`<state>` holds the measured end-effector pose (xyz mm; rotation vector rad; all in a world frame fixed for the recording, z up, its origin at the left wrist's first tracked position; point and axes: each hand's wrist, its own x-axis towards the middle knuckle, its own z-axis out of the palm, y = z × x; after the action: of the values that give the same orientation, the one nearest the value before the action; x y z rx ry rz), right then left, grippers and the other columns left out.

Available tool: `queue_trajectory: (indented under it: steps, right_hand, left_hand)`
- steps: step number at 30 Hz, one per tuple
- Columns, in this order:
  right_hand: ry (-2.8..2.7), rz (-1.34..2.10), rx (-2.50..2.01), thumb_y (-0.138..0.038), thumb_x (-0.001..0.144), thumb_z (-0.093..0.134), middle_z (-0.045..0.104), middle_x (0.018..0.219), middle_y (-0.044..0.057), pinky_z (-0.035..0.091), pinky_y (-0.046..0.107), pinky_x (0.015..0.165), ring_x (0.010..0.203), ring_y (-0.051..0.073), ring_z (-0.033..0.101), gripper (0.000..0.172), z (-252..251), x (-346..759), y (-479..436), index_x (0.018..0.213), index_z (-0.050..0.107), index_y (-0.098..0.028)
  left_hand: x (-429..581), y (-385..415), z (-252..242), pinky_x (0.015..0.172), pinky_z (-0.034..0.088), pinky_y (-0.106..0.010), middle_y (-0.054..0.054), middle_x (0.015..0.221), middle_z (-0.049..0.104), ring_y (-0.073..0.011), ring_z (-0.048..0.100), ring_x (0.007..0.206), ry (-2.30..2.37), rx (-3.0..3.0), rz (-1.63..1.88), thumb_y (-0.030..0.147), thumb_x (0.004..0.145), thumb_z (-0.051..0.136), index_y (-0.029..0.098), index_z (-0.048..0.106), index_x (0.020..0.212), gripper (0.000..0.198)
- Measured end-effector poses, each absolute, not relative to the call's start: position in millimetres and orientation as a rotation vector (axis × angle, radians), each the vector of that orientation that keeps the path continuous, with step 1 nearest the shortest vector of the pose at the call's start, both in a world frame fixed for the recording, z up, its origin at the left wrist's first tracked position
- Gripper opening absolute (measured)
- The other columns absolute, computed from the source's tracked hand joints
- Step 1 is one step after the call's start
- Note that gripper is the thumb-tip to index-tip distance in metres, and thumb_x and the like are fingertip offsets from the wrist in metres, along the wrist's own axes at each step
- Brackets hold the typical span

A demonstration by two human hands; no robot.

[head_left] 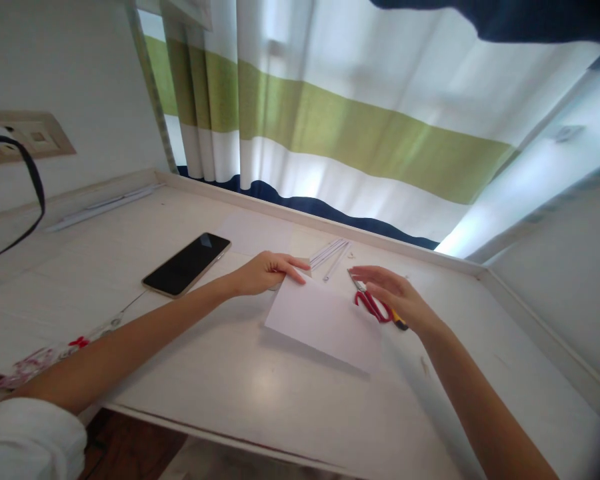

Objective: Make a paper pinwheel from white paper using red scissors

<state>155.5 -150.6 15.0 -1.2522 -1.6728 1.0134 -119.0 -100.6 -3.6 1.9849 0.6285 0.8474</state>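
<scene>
A white sheet of paper [325,320] lies on the pale desk [260,393], its near edge lifted a little. My left hand [265,272] rests on the sheet's far left corner, fingers curled and pressing it down. My right hand [395,297] hovers open, fingers stretched out, just over red-handled scissors [373,305] that lie beside the sheet's right edge. Whether the hand touches the scissors I cannot tell.
A black phone [187,263] lies screen-up to the left. Thin white paper strips [330,255] lie behind the sheet near the desk's raised back rim. A striped curtain [330,127] hangs behind. A black cable [30,180] droops at far left; a patterned item [40,360] sits at the near-left edge.
</scene>
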Motion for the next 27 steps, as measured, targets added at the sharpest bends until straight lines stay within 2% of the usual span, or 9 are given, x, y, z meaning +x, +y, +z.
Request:
queue_trajectory:
  steps: [3, 4, 6, 8, 11, 15, 19, 24, 27]
  right_hand:
    - [-1.859, 1.294, -1.219, -0.023, 0.058, 0.071, 0.057, 0.113, 0.003, 0.041, 0.041, 0.087, 0.101, 0.023, 0.053, 0.059, 28, 130, -142, 0.113, 0.052, -0.03]
    - [-1.898, 1.35, -1.222, -0.022, 0.056, 0.072, 0.059, 0.111, 0.003, 0.041, 0.041, 0.086, 0.099, 0.024, 0.054, 0.062, 29, 122, -140, 0.113, 0.052, -0.03]
    - [-1.898, 1.436, -1.23, -0.023, 0.056, 0.072, 0.064, 0.099, 0.003, 0.046, 0.04, 0.078, 0.089, 0.024, 0.058, 0.052, 27, 111, -139, 0.106, 0.058, -0.027]
    - [-1.803, 1.556, -1.277, -0.026, 0.059, 0.07, 0.067, 0.086, 0.003, 0.049, 0.039, 0.066, 0.076, 0.024, 0.062, 0.039, 24, 106, -143, 0.097, 0.062, -0.024]
    - [-1.531, 1.673, -1.288, -0.028, 0.063, 0.067, 0.067, 0.079, 0.004, 0.049, 0.034, 0.06, 0.068, 0.021, 0.063, 0.028, 17, 106, -155, 0.09, 0.063, -0.021]
    - [-1.119, 1.627, -1.257, -0.03, 0.062, 0.069, 0.068, 0.078, 0.006, 0.049, 0.029, 0.057, 0.063, 0.019, 0.063, 0.03, 5, 102, -168, 0.089, 0.061, -0.018]
    - [-0.922, 1.615, -1.174, -0.033, 0.06, 0.07, 0.068, 0.078, 0.006, 0.049, 0.032, 0.058, 0.063, 0.02, 0.063, 0.035, -11, 87, -175, 0.09, 0.059, -0.018]
    - [-0.868, 1.605, -1.194, -0.033, 0.058, 0.071, 0.069, 0.077, 0.006, 0.05, 0.033, 0.06, 0.063, 0.02, 0.063, 0.037, -19, 74, -182, 0.089, 0.059, -0.016]
    - [-0.869, 1.614, -1.197, -0.032, 0.058, 0.071, 0.069, 0.08, 0.007, 0.05, 0.033, 0.062, 0.066, 0.021, 0.063, 0.037, -18, 73, -184, 0.089, 0.059, -0.015]
  left_hand:
    - [-107, -104, 9, 0.089, 0.04, -0.029, -0.005, 0.111, 0.059, -0.0189, 0.053, 0.103, 0.52, 2.029, 0.844, 0.006, 0.074, 0.047, 0.019, 0.071, 0.078, 0.027]
    - [-104, -106, 12, 0.089, 0.04, -0.029, -0.005, 0.112, 0.059, -0.0193, 0.053, 0.103, 0.492, 1.996, 0.854, 0.008, 0.075, 0.048, 0.019, 0.07, 0.08, 0.025]
    - [-101, -110, 13, 0.086, 0.042, -0.03, -0.006, 0.116, 0.056, -0.0203, 0.054, 0.101, 0.461, 1.856, 0.863, 0.014, 0.076, 0.051, 0.02, 0.065, 0.096, 0.025]
    - [-102, -114, 8, 0.083, 0.043, -0.031, -0.007, 0.125, 0.048, -0.0209, 0.054, 0.101, 0.442, 1.634, 0.877, 0.018, 0.077, 0.054, 0.026, 0.046, 0.12, 0.045]
    - [-108, -122, -6, 0.083, 0.042, -0.032, -0.009, 0.134, 0.037, -0.0213, 0.05, 0.107, 0.421, 1.306, 0.941, 0.025, 0.078, 0.055, 0.03, 0.029, 0.129, 0.058]
    - [-106, -140, -24, 0.084, 0.041, -0.034, -0.014, 0.123, 0.049, -0.0229, 0.051, 0.105, 0.455, 1.145, 0.851, 0.036, 0.071, 0.062, 0.019, 0.039, 0.123, 0.06]
    - [-98, -155, -31, 0.07, 0.045, -0.027, -0.009, 0.1, 0.063, -0.0166, 0.06, 0.084, 0.622, 1.181, 0.803, 0.032, 0.073, 0.06, 0.016, 0.053, 0.11, 0.04]
    - [-100, -155, -35, 0.057, 0.045, -0.02, -0.003, 0.08, 0.067, -0.0124, 0.061, 0.069, 0.739, 1.213, 0.838, 0.026, 0.073, 0.061, 0.016, 0.058, 0.102, 0.031]
    - [-103, -155, -37, 0.059, 0.048, -0.021, -0.003, 0.077, 0.067, -0.0129, 0.061, 0.068, 0.729, 1.182, 0.81, 0.028, 0.074, 0.059, 0.014, 0.06, 0.098, 0.027]
